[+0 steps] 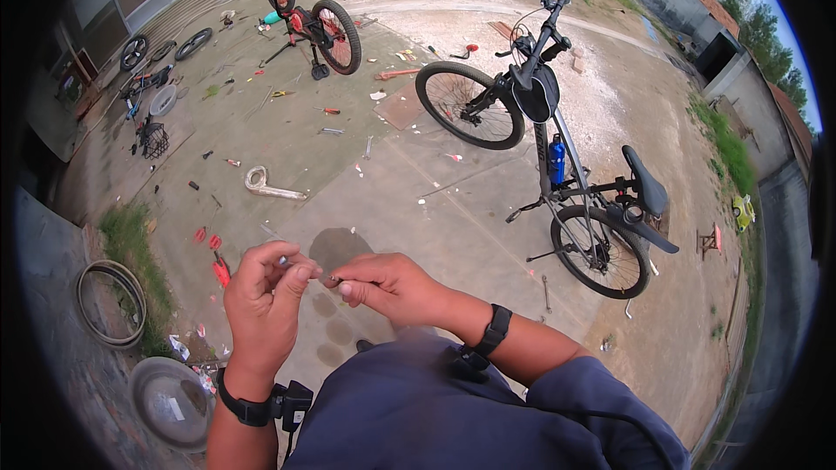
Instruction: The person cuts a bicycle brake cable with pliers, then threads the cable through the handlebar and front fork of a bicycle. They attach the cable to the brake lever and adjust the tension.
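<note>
In front of my body, my left hand point(272, 294) is raised with its fingers curled in and the thumb against them. A small pale bit shows between those fingers, too small to name. My right hand point(387, 285) pinches a tiny dark metal piece point(333, 279) between thumb and forefinger. Its tip comes close to the left thumb and fingertips; whether they touch I cannot tell. To the right stands a grey bicycle point(562, 144), upright, with a blue bottle point(556, 159) on its frame. Neither hand is on it.
An upside-down red and black bicycle point(305, 26) stands farther back. Scattered about are screwdrivers point(329, 110), wrenches point(368, 148), red-handled cutters point(219, 270) and a curled pale strip point(272, 187). A grey basin point(139, 392) and tyres point(84, 305) lie at the left.
</note>
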Action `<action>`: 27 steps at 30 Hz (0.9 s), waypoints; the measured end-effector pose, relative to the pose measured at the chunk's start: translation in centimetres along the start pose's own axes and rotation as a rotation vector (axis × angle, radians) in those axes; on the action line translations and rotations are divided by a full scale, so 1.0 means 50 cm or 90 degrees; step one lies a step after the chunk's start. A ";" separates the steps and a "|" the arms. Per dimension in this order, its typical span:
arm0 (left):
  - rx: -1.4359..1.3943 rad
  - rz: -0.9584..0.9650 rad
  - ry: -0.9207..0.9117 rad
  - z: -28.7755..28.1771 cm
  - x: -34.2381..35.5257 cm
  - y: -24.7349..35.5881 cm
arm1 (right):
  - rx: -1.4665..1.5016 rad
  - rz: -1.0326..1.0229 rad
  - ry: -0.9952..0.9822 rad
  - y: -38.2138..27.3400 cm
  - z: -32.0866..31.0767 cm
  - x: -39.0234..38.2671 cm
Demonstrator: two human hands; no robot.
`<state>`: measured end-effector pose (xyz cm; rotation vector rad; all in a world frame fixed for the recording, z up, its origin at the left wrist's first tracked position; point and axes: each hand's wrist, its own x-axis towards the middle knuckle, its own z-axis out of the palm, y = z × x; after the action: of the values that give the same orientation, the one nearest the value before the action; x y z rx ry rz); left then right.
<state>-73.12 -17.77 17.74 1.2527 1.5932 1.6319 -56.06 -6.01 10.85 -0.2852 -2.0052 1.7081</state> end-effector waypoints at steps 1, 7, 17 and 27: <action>-0.025 -0.012 0.031 0.010 0.000 0.004 | 0.005 0.015 -0.004 -0.004 -0.002 0.002; 0.008 0.095 0.000 -0.001 0.011 -0.014 | 0.016 0.053 -0.013 -0.028 -0.017 0.011; 0.155 0.208 0.058 -0.009 0.019 -0.005 | 0.032 0.025 -0.002 -0.036 -0.007 0.017; 0.235 0.300 -0.017 -0.005 0.039 0.004 | 0.026 -0.035 -0.011 -0.061 -0.012 0.063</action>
<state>-74.12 -16.24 18.46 1.9537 1.7259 1.6131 -58.03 -4.64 14.60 -0.2000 -1.9701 1.7209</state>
